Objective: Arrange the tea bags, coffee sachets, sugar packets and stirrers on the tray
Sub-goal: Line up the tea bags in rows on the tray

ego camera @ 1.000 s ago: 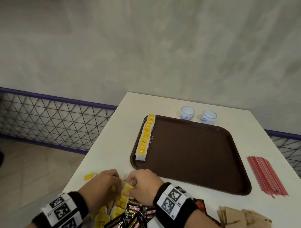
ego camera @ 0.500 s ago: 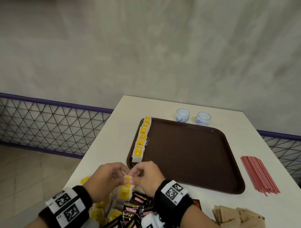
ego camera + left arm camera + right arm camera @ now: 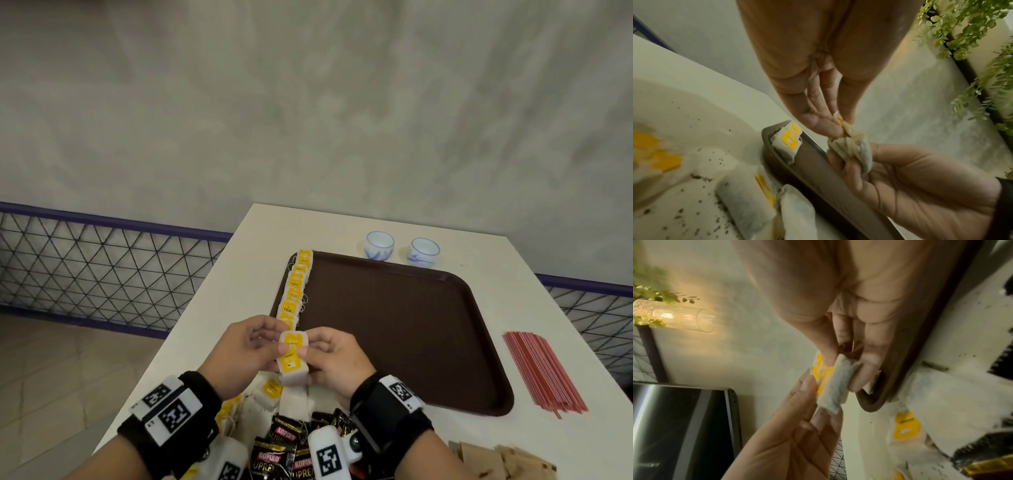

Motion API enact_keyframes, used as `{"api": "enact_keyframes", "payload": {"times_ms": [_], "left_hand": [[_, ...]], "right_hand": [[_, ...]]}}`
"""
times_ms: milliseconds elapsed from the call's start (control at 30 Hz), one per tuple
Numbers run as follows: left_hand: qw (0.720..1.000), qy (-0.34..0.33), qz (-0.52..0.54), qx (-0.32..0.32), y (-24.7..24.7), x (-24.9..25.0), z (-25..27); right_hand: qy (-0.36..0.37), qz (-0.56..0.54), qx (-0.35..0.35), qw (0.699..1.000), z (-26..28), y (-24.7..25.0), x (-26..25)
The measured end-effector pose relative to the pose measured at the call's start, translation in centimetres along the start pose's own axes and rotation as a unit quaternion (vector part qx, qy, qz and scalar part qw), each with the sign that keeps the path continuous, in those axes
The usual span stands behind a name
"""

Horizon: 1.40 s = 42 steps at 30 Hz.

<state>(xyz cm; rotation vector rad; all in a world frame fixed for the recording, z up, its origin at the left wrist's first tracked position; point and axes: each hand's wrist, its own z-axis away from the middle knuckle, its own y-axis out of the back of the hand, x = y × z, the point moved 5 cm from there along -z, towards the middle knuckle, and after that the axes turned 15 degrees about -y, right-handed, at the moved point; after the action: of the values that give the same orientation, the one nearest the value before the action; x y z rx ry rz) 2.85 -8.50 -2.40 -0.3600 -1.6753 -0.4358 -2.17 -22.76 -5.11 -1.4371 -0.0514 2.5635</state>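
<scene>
Both hands (image 3: pixel 287 353) pinch soft papery tea bags (image 3: pixel 293 356).

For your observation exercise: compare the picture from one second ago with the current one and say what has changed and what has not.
Both hands, left hand and right hand, rose from the loose pile toward the tray, now pinching a tea bag between them. The row of tea bags, cups and stirrers stayed put.
</scene>
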Motion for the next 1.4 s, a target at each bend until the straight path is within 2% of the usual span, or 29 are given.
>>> {"api": "enact_keyframes", "payload": {"times_ms": [233, 400, 633, 733, 833, 1000, 1167, 1400], "left_hand": [[0.997, 0.017, -0.073, -0.005, 0.0, -1.4, 0.7], [0.996, 0.015, -0.086, 0.001, 0.3, -1.8, 0.0], [0.994, -0.018, -0.105, -0.01, 1.2, -1.7, -0.7], [0.98, -0.035, -0.195, -0.015, 1.5, -1.7, -2.6], [0.954, -0.041, -0.294, -0.04, 1.0, -1.9, -4.5], [0.932, -0.067, -0.351, -0.062, 0.7, -1.9, -5.9], [0.921, -0.074, -0.376, -0.077, 0.9, -2.2, -5.8], [0.937, -0.085, -0.333, -0.058, 0.9, -1.2, -5.5]], "right_hand": [[-0.028, -0.011, 0.018, 0.999, -0.5, 0.4, 0.7], [-0.041, -0.069, 0.027, 0.996, -0.6, 1.1, 0.7], [-0.049, -0.096, 0.096, 0.99, -0.3, 3.4, 0.3], [-0.049, -0.111, 0.11, 0.986, 0.0, 4.3, 0.3], [-0.041, -0.117, 0.11, 0.986, 0.3, 4.6, 0.2], [-0.018, -0.088, 0.112, 0.99, 0.6, 5.0, 0.1], [-0.015, -0.067, 0.113, 0.991, 0.7, 5.4, 0.3], [-0.013, -0.061, 0.1, 0.993, 0.5, 5.1, 0.5]]}}
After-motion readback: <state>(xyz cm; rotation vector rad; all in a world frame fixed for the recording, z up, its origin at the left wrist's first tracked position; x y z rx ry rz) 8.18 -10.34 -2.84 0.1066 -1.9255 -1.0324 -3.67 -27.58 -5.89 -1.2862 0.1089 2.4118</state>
